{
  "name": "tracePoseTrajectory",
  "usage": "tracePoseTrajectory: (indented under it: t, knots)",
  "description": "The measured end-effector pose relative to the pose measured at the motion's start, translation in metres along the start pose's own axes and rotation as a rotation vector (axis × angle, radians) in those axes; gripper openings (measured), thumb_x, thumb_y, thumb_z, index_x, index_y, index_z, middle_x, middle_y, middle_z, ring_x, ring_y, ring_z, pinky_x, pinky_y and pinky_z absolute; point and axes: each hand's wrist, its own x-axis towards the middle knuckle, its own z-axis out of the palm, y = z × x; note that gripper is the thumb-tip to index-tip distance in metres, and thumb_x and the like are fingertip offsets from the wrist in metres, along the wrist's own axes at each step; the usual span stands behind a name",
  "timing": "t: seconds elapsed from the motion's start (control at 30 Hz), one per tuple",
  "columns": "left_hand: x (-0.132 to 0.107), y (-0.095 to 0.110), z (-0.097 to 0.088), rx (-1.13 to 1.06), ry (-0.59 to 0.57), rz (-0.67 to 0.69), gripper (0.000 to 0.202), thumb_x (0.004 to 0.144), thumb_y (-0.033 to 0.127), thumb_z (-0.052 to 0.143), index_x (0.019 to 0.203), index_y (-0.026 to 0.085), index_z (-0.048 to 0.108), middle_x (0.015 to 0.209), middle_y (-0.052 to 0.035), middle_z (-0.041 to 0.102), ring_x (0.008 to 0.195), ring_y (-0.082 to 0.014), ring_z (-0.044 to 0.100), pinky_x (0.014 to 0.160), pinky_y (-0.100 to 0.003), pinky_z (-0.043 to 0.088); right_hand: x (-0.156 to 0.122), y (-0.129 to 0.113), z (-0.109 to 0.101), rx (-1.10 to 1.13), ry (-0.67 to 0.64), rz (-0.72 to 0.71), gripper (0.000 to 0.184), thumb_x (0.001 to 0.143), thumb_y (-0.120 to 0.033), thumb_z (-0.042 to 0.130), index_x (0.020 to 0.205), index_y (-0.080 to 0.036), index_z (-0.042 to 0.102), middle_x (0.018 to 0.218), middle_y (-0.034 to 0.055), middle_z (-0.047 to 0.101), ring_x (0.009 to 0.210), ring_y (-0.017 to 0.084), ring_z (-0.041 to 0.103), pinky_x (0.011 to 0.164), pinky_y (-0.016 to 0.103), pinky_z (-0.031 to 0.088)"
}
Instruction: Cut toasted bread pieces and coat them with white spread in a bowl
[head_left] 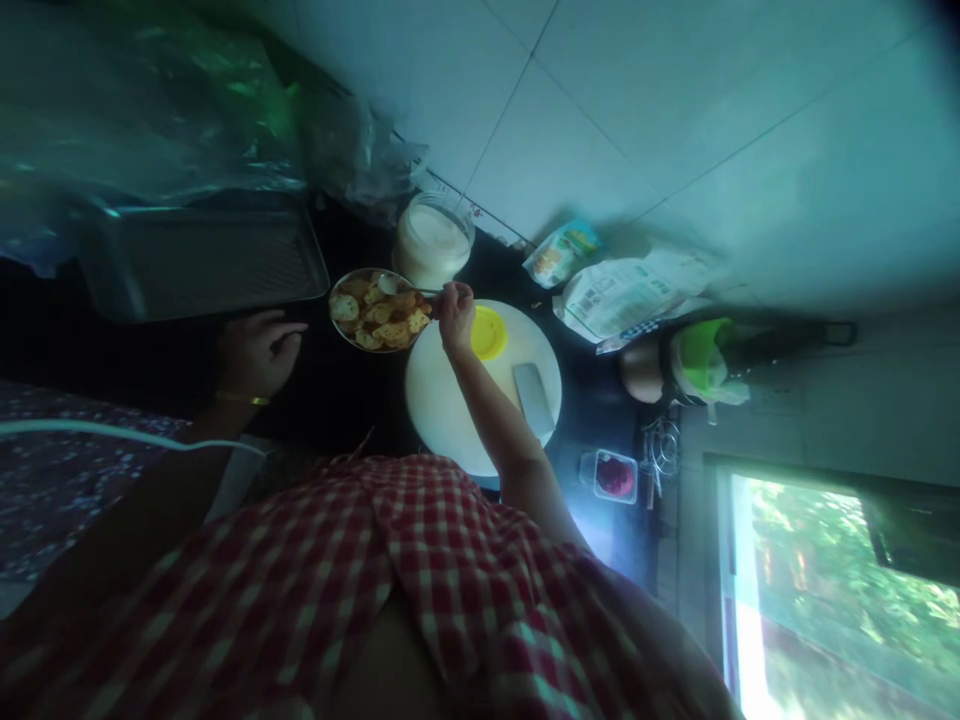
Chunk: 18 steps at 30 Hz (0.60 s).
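My right hand [455, 312] is closed round the handle of a spoon [389, 284], whose bowl is over a round bowl [334, 331] of browned food pieces [381, 318]. Whether the spoon carries anything is too small to tell. Just behind stands a glass jar [433, 240] of white powder with its top off. A yellow lid [489, 333] lies on a round white cutting board [450, 420] under my right forearm. Left of the bowl, my left hand [262, 352] hangs with fingers apart, touching nothing I can see.
A cleaver blade [533, 398] rests on the board's right side. A metal tray [217, 255] stands at the left under plastic bags. Food packets [626, 292] lean on the tiled wall. To the right are a small container [615, 476] with something purple and a wire whisk [661, 447].
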Motion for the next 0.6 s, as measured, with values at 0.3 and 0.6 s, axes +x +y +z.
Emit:
tracePoseTrajectory:
  t: [0.3,0.6]
  knots:
    - [-0.001,-0.009,0.004,0.005,-0.040,-0.039,0.053,0.105,0.053,0.046,0.114,0.018,0.084,0.136,-0.0183,0.075,0.129,-0.0353,0.072,0.121,-0.053,0.050,-0.005,-0.012,-0.013,0.013,0.011,0.146,0.025,0.115,-0.043,0.055,0.100,-0.024,0.058,0.072,-0.0041,0.069,0.063,0.012,0.067,0.069,0.022,0.056]
    - [0.003,-0.007,0.014,-0.043,-0.044,-0.033,0.047,0.104,0.050,0.049,0.114,0.019,0.084,0.136,-0.0180,0.074,0.130,-0.0353,0.070,0.123,-0.055,0.047,-0.033,-0.010,-0.051,-0.008,0.002,0.155,0.040,0.114,-0.059,0.050,0.093,-0.026,0.053,0.067,-0.0059,0.064,0.057,0.012,0.063,0.058,0.022,0.052]
